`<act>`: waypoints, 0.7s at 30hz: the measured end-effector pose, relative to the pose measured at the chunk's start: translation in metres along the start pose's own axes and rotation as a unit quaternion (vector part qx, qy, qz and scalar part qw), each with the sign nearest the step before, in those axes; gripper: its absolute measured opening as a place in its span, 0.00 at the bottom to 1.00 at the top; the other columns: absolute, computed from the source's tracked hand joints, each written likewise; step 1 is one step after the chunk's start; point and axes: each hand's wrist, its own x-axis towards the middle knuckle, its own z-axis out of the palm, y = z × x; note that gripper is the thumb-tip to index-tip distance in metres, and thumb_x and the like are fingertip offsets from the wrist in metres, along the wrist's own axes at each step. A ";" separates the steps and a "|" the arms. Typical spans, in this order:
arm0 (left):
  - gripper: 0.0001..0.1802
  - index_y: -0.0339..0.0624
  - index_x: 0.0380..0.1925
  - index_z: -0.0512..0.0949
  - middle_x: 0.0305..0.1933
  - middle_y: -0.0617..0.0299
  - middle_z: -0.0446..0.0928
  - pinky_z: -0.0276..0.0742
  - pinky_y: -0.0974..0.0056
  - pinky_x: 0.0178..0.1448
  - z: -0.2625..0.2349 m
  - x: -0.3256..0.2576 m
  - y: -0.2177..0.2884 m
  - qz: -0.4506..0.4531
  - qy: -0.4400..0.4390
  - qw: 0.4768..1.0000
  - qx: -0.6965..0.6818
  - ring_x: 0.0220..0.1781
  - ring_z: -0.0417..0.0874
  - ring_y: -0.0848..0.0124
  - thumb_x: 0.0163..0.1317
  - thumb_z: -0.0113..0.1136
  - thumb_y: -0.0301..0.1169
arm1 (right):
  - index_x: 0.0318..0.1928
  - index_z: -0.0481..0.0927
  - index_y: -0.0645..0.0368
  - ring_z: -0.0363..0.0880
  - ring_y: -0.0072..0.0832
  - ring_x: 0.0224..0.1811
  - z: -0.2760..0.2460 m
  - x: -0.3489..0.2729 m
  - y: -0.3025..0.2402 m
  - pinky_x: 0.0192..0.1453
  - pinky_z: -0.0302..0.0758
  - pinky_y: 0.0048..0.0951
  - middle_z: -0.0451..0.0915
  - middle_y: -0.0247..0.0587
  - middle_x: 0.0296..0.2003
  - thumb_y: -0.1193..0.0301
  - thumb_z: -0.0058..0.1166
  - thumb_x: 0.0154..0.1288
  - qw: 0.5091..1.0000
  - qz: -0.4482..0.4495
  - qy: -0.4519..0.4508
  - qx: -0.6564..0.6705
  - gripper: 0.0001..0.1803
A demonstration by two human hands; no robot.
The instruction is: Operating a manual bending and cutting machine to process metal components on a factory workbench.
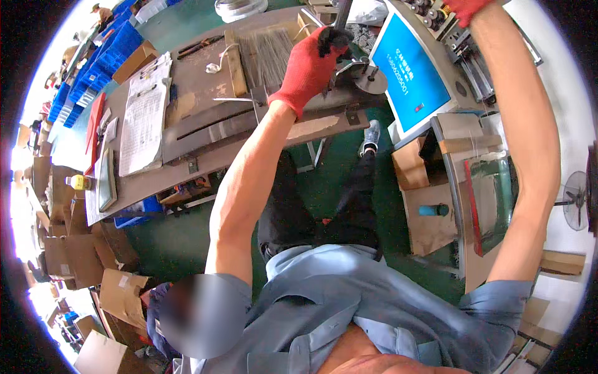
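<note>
My left hand [309,67], in a red knitted glove with blackened fingertips, is at the far edge of the workbench. Its fingers curl beside an upright metal post [342,17]; what they hold, if anything, is hidden. Just right of the hand sits a round metal disc [372,81] with small pegs. A bundle of thin straight metal wires [265,56] lies left of it on the bench. At the top right, my right hand [466,9], also red-gloved, reaches to a machine with metal rollers [430,17]. The picture's edge cuts off most of its fingers.
The brown workbench [205,140] carries paper sheets [144,115] on its left. A machine cabinet with a blue front [411,71] stands between my arms. Below it are a cardboard box [430,218] and a blue cylinder [433,210]. Blue bins [112,56] and cartons line the left.
</note>
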 end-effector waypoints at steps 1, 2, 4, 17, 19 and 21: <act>0.10 0.41 0.43 0.78 0.37 0.51 0.82 0.76 0.60 0.46 -0.003 -0.004 -0.012 -0.001 -0.012 0.999 0.039 0.41 0.82 0.60 0.62 0.56 0.29 | 0.45 0.79 0.60 0.84 0.29 0.34 0.006 0.000 0.006 0.36 0.82 0.30 0.83 0.41 0.36 0.69 0.56 0.66 0.999 0.037 0.000 -0.028 0.11; 0.11 0.42 0.42 0.78 0.36 0.46 0.81 0.76 0.55 0.44 -0.006 -0.009 -0.024 -0.002 -0.025 0.997 0.078 0.43 0.82 0.48 0.60 0.56 0.30 | 0.45 0.79 0.60 0.84 0.29 0.34 0.014 -0.001 0.014 0.35 0.83 0.30 0.83 0.42 0.36 0.70 0.56 0.66 0.999 0.035 -0.008 -0.010 0.10; 0.11 0.42 0.42 0.78 0.37 0.45 0.80 0.76 0.54 0.45 0.015 -0.016 -0.043 -0.012 -0.052 0.995 0.085 0.45 0.80 0.46 0.59 0.56 0.31 | 0.45 0.78 0.60 0.84 0.29 0.34 -0.004 0.000 0.018 0.34 0.83 0.31 0.82 0.42 0.36 0.72 0.56 0.66 0.999 0.028 -0.033 -0.001 0.09; 0.12 0.39 0.44 0.79 0.36 0.59 0.84 0.77 0.64 0.46 0.001 -0.026 -0.052 -0.170 -0.131 0.976 0.026 0.39 0.83 0.70 0.60 0.60 0.28 | 0.40 0.79 0.60 0.78 0.24 0.28 -0.006 0.018 0.020 0.31 0.78 0.28 0.79 0.36 0.28 0.71 0.55 0.63 0.997 -0.074 -0.015 -0.020 0.07; 0.12 0.38 0.44 0.80 0.35 0.59 0.84 0.77 0.64 0.45 0.000 -0.038 -0.065 -0.124 -0.110 0.983 0.084 0.38 0.83 0.70 0.60 0.60 0.28 | 0.40 0.79 0.59 0.80 0.26 0.29 0.001 0.017 0.012 0.31 0.79 0.30 0.80 0.37 0.31 0.71 0.54 0.64 0.999 -0.022 -0.010 0.031 0.07; 0.13 0.39 0.44 0.80 0.35 0.58 0.84 0.77 0.65 0.44 0.021 -0.037 -0.059 -0.079 -0.073 0.983 0.146 0.38 0.82 0.72 0.58 0.60 0.26 | 0.40 0.78 0.58 0.81 0.27 0.31 -0.008 0.015 -0.007 0.31 0.81 0.33 0.81 0.37 0.32 0.72 0.53 0.65 0.999 -0.006 0.013 0.030 0.06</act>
